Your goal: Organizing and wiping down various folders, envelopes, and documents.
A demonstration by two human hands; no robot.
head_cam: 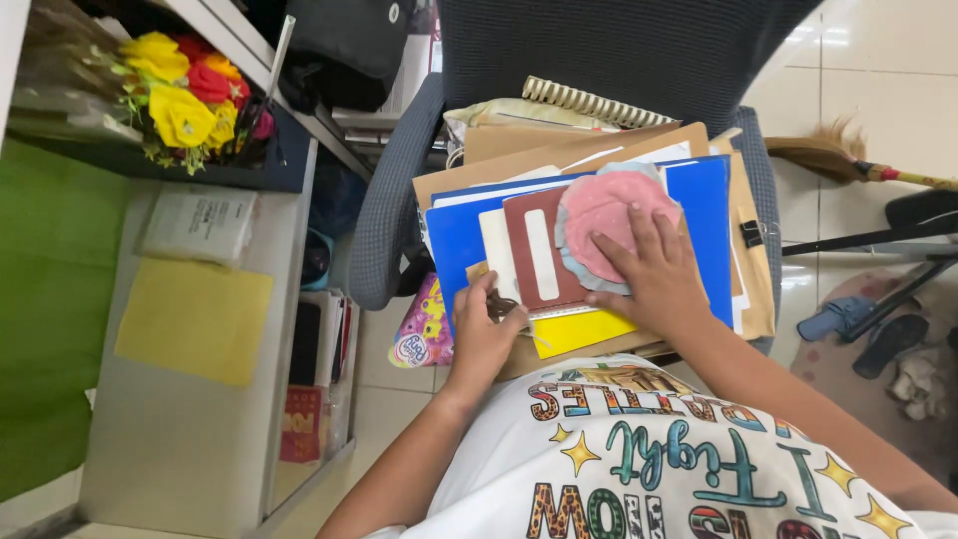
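Low in the frame, the left hand (486,324) pinches a brown scrap (501,305); at centre, the right hand (654,274) lies flat, fingers spread, on a pink disc (599,215) atop stacked folders (454,235) on a chair (394,190). Unsteady pile could slide off.

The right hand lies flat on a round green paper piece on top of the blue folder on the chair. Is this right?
Not quite: the round paper piece under the right hand is pink, not green. It does lie on the stack with the blue folder on the chair, as the head view shows.
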